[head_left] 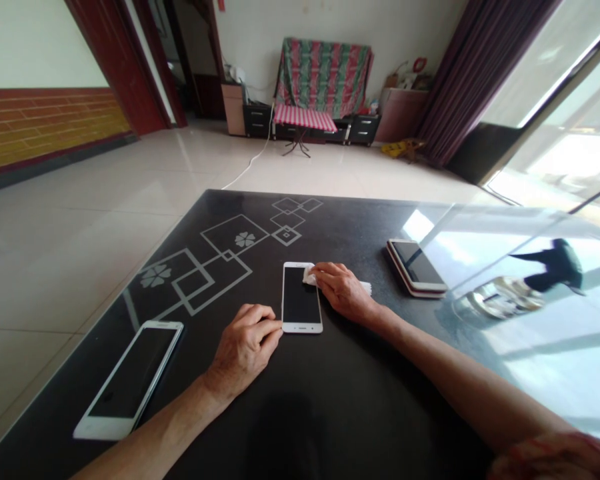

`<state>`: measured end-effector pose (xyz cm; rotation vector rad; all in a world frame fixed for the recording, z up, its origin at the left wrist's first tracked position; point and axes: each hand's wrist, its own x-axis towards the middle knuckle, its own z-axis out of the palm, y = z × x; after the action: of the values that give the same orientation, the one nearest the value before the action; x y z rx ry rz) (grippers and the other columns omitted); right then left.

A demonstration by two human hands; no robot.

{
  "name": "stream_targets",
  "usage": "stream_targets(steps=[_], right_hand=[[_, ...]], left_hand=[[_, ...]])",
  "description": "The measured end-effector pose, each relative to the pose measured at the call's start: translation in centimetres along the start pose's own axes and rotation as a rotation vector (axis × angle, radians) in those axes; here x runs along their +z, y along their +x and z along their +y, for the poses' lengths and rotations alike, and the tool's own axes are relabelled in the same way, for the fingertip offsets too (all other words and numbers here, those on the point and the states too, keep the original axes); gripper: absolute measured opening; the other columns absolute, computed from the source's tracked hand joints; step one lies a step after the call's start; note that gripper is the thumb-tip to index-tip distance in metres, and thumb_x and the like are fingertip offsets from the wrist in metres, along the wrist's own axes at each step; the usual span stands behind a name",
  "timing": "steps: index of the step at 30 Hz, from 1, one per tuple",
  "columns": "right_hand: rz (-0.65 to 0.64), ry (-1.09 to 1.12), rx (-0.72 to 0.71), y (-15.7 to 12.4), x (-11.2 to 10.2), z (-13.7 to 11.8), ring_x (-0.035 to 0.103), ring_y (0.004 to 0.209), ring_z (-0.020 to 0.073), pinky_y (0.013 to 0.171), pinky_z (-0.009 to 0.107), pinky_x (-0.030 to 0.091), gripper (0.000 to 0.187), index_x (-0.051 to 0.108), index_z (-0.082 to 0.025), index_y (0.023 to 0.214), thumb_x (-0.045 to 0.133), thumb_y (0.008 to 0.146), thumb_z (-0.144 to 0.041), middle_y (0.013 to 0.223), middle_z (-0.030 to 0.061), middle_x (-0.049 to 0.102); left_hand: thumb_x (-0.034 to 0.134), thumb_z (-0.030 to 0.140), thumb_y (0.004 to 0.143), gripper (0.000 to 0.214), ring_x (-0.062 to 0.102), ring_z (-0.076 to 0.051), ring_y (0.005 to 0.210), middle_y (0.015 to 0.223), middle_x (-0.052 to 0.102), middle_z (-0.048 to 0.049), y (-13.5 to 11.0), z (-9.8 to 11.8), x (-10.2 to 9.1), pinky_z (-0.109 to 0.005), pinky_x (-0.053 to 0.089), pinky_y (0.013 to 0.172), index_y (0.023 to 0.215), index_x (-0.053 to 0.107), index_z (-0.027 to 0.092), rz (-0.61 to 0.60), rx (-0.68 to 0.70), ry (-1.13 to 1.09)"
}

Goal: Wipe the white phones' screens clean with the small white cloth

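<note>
A white smartphone (301,303) with a dark screen lies face up on the black table (360,393) in front of me. My right hand (343,290) is closed on a white tissue (309,275), pressing it against the upper right of the screen; a bit of white also shows on the hand's far side. At the phone's lower left edge rests my left hand (250,340), its fingers curled together and the fingertips touching the phone's side. Nothing can be seen inside that hand.
Another white phone (130,383) lies at the left, beside my left forearm. Stacked phones (416,268) sit right of my right hand. Farther right, a clear spray bottle (505,297) with a black trigger head lies on the glossy tabletop. A striped stool (305,118) stands beyond the table.
</note>
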<state>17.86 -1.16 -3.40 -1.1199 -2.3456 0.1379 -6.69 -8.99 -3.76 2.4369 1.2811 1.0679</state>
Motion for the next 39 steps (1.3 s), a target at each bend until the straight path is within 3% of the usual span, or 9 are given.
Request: stream_targets(steps=[9,20,23,26,30,33,39], right_hand=[[-0.009,0.002,-0.070,2.3,0.6,1.6,0.059,0.100,0.0202,0.091,0.039,0.044,0.028,0.064,-0.019,0.111,0.043,0.093,-0.015,0.115,0.0098,0.062],[-0.104,0.124,-0.098,-3.3,-2.1,-5.3,0.057,0.105,0.0214,0.091,0.040,0.048,0.029,0.064,-0.022,0.111,0.046,0.091,-0.012,0.118,0.0084,0.063],[-0.144,0.155,-0.111,-3.8,-2.5,-5.8,0.057,0.106,0.0209,0.092,0.039,0.048,0.031,0.063,-0.021,0.113,0.045,0.090,-0.011,0.118,0.0080,0.063],[-0.101,0.157,-0.143,-2.4,-1.9,-4.5,0.058,0.105,0.0195,0.093,0.038,0.047,0.031,0.065,-0.021,0.109,0.044,0.090,-0.010,0.115,0.0071,0.065],[0.010,0.090,-0.141,1.0,0.1,-1.5,0.060,0.100,0.0201,0.093,0.040,0.046,0.030,0.067,-0.021,0.107,0.045,0.090,-0.011,0.112,0.0078,0.066],[0.019,0.041,-0.131,3.6,1.5,-0.2,0.060,0.101,0.0196,0.095,0.038,0.044,0.029,0.067,-0.019,0.107,0.045,0.089,-0.012,0.112,0.0083,0.066],[-0.039,-0.069,-0.008,5.9,3.0,-0.9,0.057,0.103,0.0204,0.095,0.035,0.041,0.030,0.067,-0.020,0.103,0.042,0.090,-0.012,0.115,0.0059,0.066]], left_hand=[[0.059,0.016,0.084,0.015,0.055,-0.016,0.082,0.086,0.063,-0.0042,0.0,-0.1,0.0,-0.029,0.051,0.074,0.086,0.072,0.022,0.014,0.011,0.007],[0.059,0.016,0.084,0.015,0.055,-0.016,0.082,0.086,0.064,-0.0041,0.0,-0.2,0.0,-0.029,0.050,0.074,0.084,0.073,0.022,-0.009,0.003,0.007],[0.059,0.016,0.085,0.015,0.055,-0.016,0.082,0.086,0.064,-0.0042,0.1,0.0,-0.1,-0.029,0.050,0.074,0.083,0.073,0.021,-0.012,-0.009,0.004],[0.058,0.016,0.085,0.015,0.055,-0.016,0.081,0.085,0.063,-0.0042,0.1,0.1,-0.1,-0.029,0.050,0.074,0.083,0.073,0.021,-0.014,-0.015,0.003],[0.058,0.015,0.084,0.015,0.055,-0.016,0.081,0.084,0.063,-0.0043,0.0,0.0,0.0,-0.029,0.050,0.073,0.082,0.073,0.021,-0.006,-0.005,0.007],[0.058,0.016,0.084,0.016,0.055,-0.016,0.081,0.084,0.063,-0.0041,0.0,-0.1,0.1,-0.029,0.050,0.073,0.082,0.073,0.022,0.003,-0.001,0.009],[0.058,0.018,0.085,0.016,0.055,-0.015,0.080,0.083,0.064,-0.0036,0.0,-0.2,0.2,-0.029,0.049,0.074,0.081,0.073,0.021,0.003,0.013,0.032]])
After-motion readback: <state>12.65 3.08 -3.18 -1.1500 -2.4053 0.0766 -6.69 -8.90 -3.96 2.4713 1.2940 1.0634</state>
